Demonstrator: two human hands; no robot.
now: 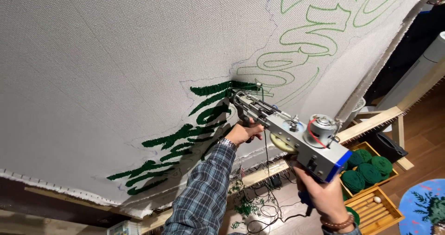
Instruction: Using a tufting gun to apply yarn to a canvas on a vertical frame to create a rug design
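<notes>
Against the stretched cloth [92, 68], at the upper end of the dark green tufted strokes [185, 133]: found the tufting gun [296, 137] pressed nose-first, body angled down towards the wearer. Noted left hand [243, 132] clenched round the front handle just behind the needle, watch at the wrist. Noted right hand [324, 193] wrapped round the blue rear grip; trigger finger hidden, so could not tell whether pulled. Judged good practice to call for firm, even pressure into the cloth, nose held square, travel kept within the light green outlines [306, 40], both grips kept tight. Observed yarn strand [265, 147] hanging free below the gun; judged slack worth watching for snags. Recorded balls of green yarn [366, 170] in a wooden crate [375, 212] near the frame [371, 121], well apart from the gun.
</notes>
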